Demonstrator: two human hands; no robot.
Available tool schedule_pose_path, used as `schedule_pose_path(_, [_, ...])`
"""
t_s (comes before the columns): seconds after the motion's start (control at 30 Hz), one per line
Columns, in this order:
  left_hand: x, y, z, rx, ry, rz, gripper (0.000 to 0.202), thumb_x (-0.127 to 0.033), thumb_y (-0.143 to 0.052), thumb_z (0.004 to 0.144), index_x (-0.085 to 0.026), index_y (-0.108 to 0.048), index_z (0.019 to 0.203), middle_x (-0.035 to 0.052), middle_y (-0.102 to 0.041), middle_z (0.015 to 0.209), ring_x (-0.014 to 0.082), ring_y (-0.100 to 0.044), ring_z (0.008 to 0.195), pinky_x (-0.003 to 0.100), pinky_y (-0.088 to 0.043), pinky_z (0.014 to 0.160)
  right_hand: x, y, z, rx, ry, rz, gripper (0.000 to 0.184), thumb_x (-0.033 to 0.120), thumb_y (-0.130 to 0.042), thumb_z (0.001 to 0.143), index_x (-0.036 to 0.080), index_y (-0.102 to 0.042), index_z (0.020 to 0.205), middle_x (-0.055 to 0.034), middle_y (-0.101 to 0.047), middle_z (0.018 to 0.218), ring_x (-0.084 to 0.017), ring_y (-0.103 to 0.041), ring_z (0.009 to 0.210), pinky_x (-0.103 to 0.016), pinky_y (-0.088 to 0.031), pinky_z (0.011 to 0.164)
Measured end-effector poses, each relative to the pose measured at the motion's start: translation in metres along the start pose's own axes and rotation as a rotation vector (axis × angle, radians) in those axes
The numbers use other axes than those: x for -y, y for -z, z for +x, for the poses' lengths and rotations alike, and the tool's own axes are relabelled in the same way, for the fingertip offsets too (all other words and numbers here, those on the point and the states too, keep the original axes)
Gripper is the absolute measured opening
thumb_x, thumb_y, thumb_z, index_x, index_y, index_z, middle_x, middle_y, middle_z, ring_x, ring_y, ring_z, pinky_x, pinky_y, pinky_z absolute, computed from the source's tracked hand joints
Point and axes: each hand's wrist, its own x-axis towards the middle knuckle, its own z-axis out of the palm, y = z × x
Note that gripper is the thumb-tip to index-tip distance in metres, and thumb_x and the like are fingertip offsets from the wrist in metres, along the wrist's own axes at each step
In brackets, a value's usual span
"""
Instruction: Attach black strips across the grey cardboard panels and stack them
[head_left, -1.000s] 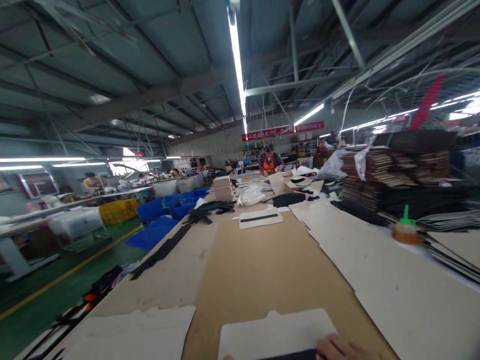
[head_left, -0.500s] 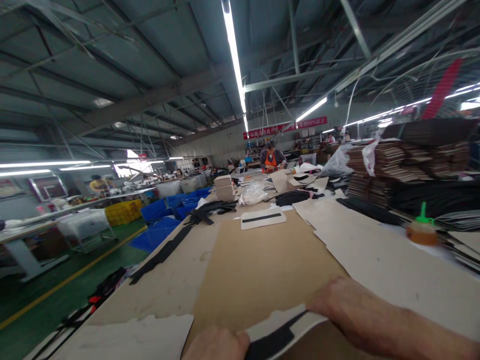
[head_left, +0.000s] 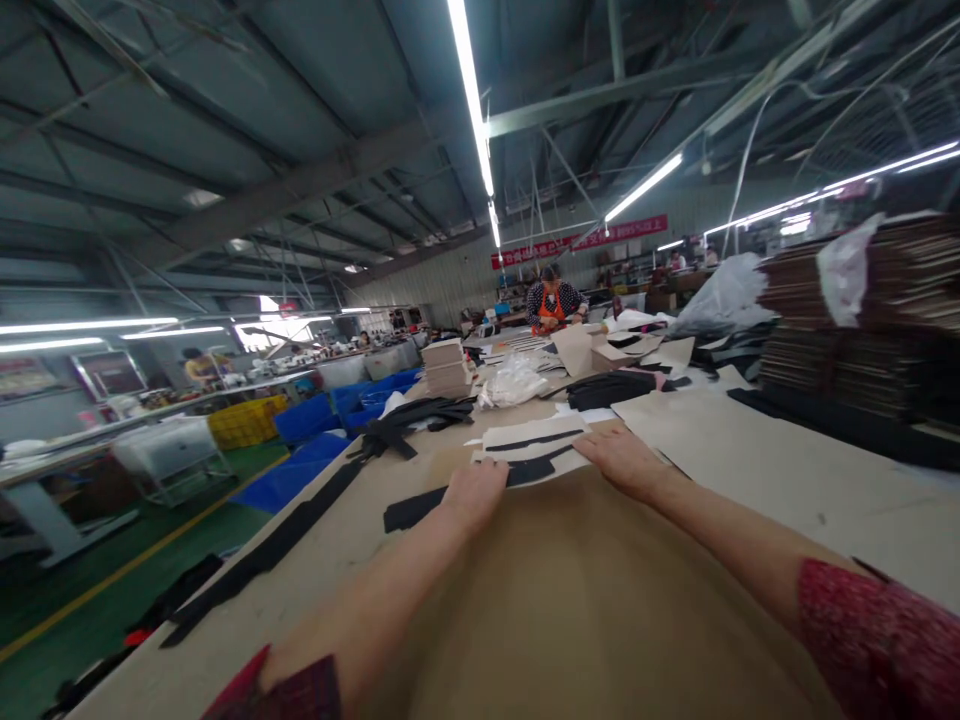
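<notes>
Both hands are stretched far forward over the table, pinching a cream panel with a black strip (head_left: 541, 472) by its two sides. My left hand (head_left: 478, 490) is closed on its left end, and my right hand (head_left: 613, 458) grips its right end. Just beyond it, and partly covered by it, lies a similar cream panel with a black strip (head_left: 517, 433). A black fabric strip (head_left: 415, 510) lies left of my left hand. Under my arms spreads a brown board surface (head_left: 592, 600).
Black strips (head_left: 427, 412), a clear plastic bag (head_left: 514, 380) and a stack of boards (head_left: 444, 367) lie farther up the table. Cream sheets (head_left: 750, 460) and tall brown stacks (head_left: 840, 340) line the right. Blue bins (head_left: 300, 465) stand left. A co-worker (head_left: 553, 300) in an orange apron works at the far end.
Both hands have carried the cream panel forward, from the near edge up to the similar panel. A black strip now shows on the table left of my left hand. The view has shifted slightly.
</notes>
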Motion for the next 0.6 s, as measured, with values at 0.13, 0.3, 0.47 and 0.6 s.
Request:
schedule_pose_path(0.13, [0.008,-0.035,0.053,-0.043,0.061,-0.013,0.028,-0.010,-0.040,0.095,-0.014,-0.055,0.118,0.0131,-0.062,0.117,0.0244,-0.065,0.101,0.042,-0.056,0.083,-0.017,-0.031,0.032,0.018,-0.096,0.022,0.039,0.005,-0.039,0.089,0.017,-0.057,0.121,-0.0153,-0.062,0.125,-0.024,-0.055,0.119,-0.039,-0.039,0.095])
schedule_pose_path(0.3, [0.013,-0.066,0.086,-0.015,0.078,-0.068,0.030,-0.027,-0.050,0.096,-0.015,-0.054,0.122,0.0108,-0.060,0.122,0.0234,-0.062,0.105,0.044,-0.054,0.088,-0.023,-0.058,0.048,0.100,-0.164,0.069,0.035,0.011,-0.038,0.093,0.018,-0.056,0.122,-0.0143,-0.059,0.130,-0.023,-0.050,0.124,-0.039,-0.036,0.100])
schedule_pose_path(0.47, [0.022,-0.090,0.096,0.151,0.034,-0.164,0.034,-0.034,-0.056,0.093,-0.016,-0.057,0.122,0.0106,-0.061,0.123,0.0230,-0.062,0.106,0.044,-0.053,0.090,-0.027,-0.093,0.058,0.282,-0.217,0.145,0.036,0.027,-0.049,0.096,0.021,-0.052,0.131,-0.0103,-0.049,0.142,-0.027,-0.048,0.127,-0.050,-0.039,0.103])
schedule_pose_path(0.6, [0.028,-0.087,0.098,0.272,0.007,-0.183,0.040,-0.033,-0.063,0.088,-0.018,-0.056,0.125,0.0102,-0.061,0.126,0.0241,-0.061,0.109,0.044,-0.053,0.091,-0.029,-0.097,0.063,0.376,-0.245,0.166,0.048,0.034,-0.058,0.092,0.024,-0.048,0.138,-0.0100,-0.041,0.148,-0.033,-0.040,0.134,-0.060,-0.034,0.106])
